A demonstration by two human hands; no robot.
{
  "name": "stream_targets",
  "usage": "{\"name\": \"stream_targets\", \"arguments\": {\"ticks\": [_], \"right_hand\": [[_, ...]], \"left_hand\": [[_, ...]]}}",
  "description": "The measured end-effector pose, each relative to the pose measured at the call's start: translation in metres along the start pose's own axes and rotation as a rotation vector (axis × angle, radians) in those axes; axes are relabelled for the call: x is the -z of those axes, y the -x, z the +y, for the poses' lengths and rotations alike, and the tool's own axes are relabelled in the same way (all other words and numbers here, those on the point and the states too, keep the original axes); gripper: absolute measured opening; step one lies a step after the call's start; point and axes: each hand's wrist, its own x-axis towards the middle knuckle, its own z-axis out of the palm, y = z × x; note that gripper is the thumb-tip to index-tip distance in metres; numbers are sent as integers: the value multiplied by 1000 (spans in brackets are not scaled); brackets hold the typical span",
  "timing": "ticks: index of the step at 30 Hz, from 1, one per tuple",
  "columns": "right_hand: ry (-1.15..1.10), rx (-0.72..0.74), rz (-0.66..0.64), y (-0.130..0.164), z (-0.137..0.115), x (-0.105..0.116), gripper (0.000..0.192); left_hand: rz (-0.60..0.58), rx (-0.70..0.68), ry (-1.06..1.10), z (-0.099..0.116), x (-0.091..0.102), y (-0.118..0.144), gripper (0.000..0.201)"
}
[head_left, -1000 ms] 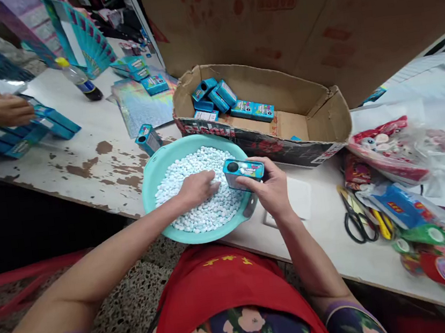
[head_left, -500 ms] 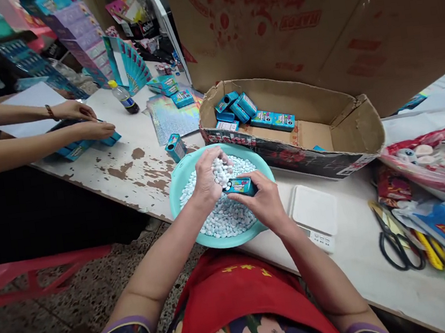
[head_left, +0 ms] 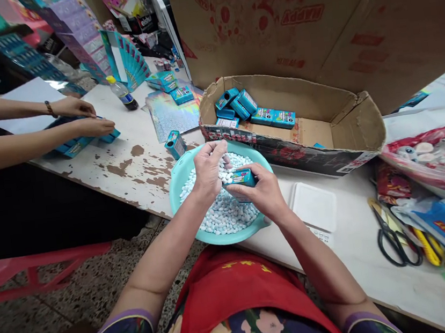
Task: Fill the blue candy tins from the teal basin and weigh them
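Observation:
Over a turquoise basin [head_left: 176, 194] full of small white candies [head_left: 228, 214], both my hands are close together. My left hand [head_left: 208, 171] is cupped, its fingers curled round a handful of the candies. In my right hand [head_left: 265, 189] is a small blue candy box [head_left: 243, 177], lying on its side with its end toward the left palm. Candies sit against that end of the box; its opening is mostly hidden. Just behind the basin stands another blue box [head_left: 175, 145] with a round hole in its top.
A low cardboard carton [head_left: 347, 127] behind the basin holds several blue boxes. To the right are a white scale [head_left: 314, 206], scissors [head_left: 394, 240] and bags [head_left: 444, 223]. At left, a co-worker's hands [head_left: 87, 121] handle blue boxes near a bottle [head_left: 122, 93].
My left hand has risen slightly and tipped toward the box, its fingers more curled in, with fewer candies showing. The box in my right hand has tilted a little.

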Motion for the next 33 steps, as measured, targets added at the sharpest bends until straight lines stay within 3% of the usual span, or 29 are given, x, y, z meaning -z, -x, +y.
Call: {"name": "stream_targets", "arguments": {"ticks": [25, 33], "right_hand": [[-201, -72, 135, 4, 9, -3, 43], [-203, -81, 132, 5, 11, -8, 42]], "left_hand": [[-12, -128, -40, 2, -15, 7, 29], [-69, -110, -72, 3, -16, 10, 28]]}}
